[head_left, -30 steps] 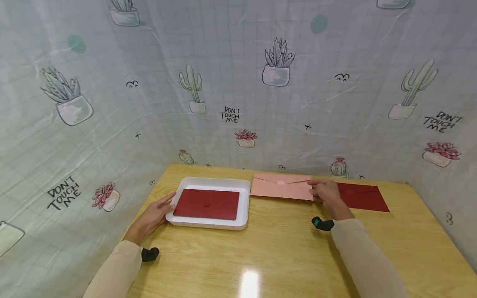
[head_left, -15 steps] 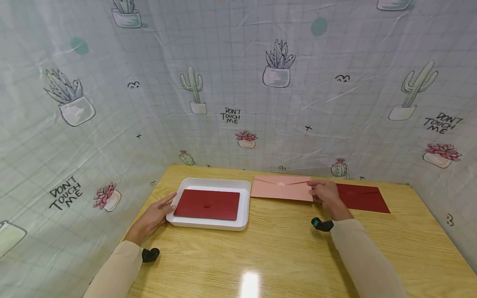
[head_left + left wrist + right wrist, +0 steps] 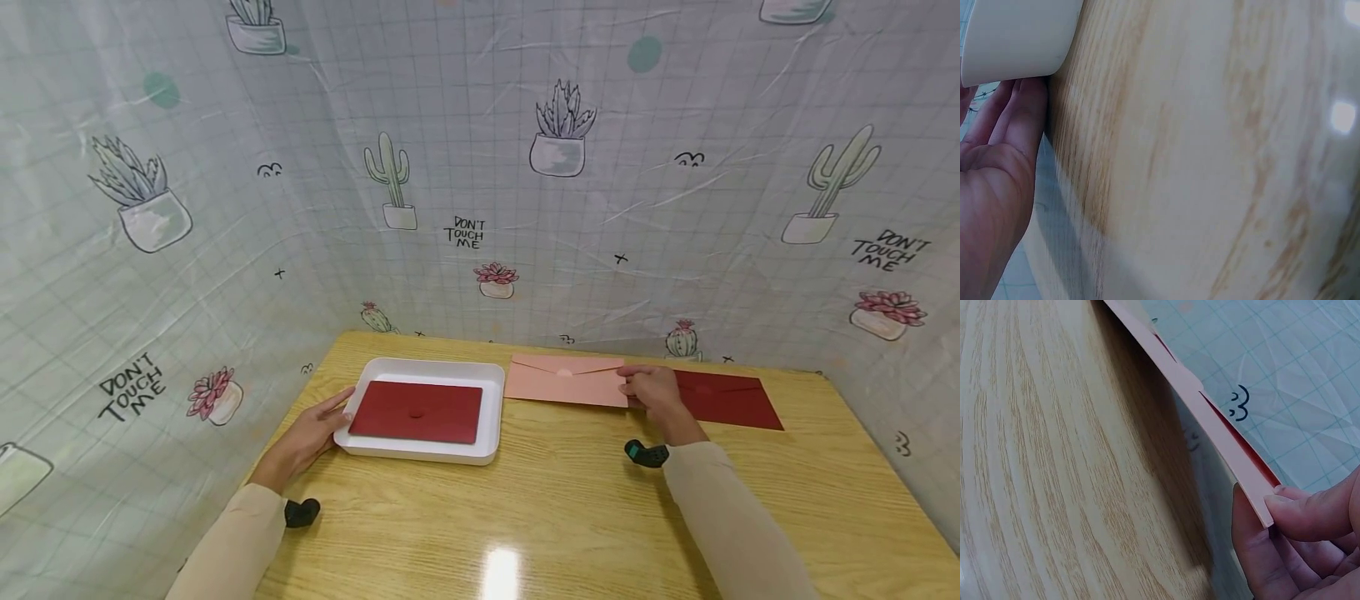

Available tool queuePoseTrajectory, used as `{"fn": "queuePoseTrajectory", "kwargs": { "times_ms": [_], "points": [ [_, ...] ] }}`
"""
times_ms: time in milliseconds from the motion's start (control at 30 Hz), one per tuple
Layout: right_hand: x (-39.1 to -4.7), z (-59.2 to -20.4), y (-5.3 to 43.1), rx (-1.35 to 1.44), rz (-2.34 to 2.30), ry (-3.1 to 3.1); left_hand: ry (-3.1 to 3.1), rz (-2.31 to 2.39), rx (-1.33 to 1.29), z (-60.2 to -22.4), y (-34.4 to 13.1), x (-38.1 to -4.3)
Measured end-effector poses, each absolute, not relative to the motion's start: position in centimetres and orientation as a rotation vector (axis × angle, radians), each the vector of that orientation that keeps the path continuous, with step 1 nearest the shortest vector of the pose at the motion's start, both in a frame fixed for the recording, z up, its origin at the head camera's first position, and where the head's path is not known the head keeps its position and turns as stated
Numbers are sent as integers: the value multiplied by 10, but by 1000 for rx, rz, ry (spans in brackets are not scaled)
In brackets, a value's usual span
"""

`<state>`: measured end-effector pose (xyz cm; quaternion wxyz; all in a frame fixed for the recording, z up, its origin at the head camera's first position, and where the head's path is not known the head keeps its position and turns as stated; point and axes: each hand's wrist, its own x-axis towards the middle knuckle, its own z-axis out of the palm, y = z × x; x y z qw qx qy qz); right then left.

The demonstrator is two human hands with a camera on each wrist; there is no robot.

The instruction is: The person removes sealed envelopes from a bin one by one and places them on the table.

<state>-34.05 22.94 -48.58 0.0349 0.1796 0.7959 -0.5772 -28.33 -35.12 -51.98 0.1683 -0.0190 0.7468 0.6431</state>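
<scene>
A pink envelope (image 3: 562,382) lies toward the back of the table, right of the white tray. My right hand (image 3: 651,390) pinches its right end between thumb and fingers; in the right wrist view the envelope (image 3: 1191,406) is held by its end, tilted above the wood. Inside the white tray (image 3: 491,417) is a dark red envelope (image 3: 417,412) with a round flap tab. My left hand (image 3: 303,435) touches the tray's left side with fairly straight fingers. In the left wrist view the tray wall (image 3: 1019,37) hides the fingertips.
A second dark red envelope (image 3: 727,398) lies flat behind and right of my right hand, partly covered by it. The wooden table (image 3: 450,525) meets a cactus-printed cloth (image 3: 480,167) at the back and sides.
Hardly anything differs. My right hand and the pink envelope have shifted very slightly; the left hand and the tray stay where they were.
</scene>
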Motion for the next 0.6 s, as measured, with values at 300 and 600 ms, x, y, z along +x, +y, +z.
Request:
{"fn": "queuePoseTrajectory", "kwargs": {
  "times_ms": [300, 600],
  "points": [
    [-341, -489, 230, 527, -1786, 2443, 2128, 1823, -53, -520, -352, -282],
    [-341, -491, 230, 494, -1763, 2477, 2123, 1828, -53, -519, -350, -282]
  ]
}}
